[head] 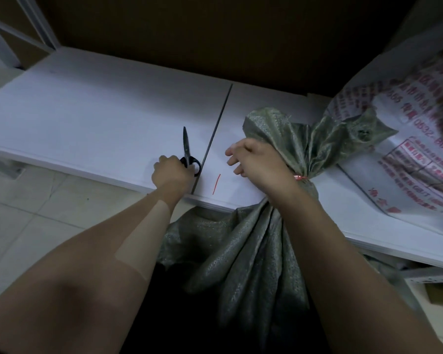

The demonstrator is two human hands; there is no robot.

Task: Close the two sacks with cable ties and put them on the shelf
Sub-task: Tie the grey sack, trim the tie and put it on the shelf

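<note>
A grey-green woven sack [251, 251] hangs in front of the white shelf [92, 118], its gathered neck lying over the shelf's front edge. A red cable tie [300, 177] is cinched round that neck. My right hand [258, 164] rests against the neck just left of the tie, with its fingers spread loosely. My left hand [170, 172] grips the black handles of the scissors [187, 152], which lie on the shelf with blades pointing away. A white sack with red print [414, 154] lies on the shelf at the right.
A short red piece of cable tie [216, 184] lies on the shelf between my hands. A dark seam [216, 129] splits the shelf board. Brown wall behind, tiled floor [36, 208] at the lower left, a metal upright at the far left.
</note>
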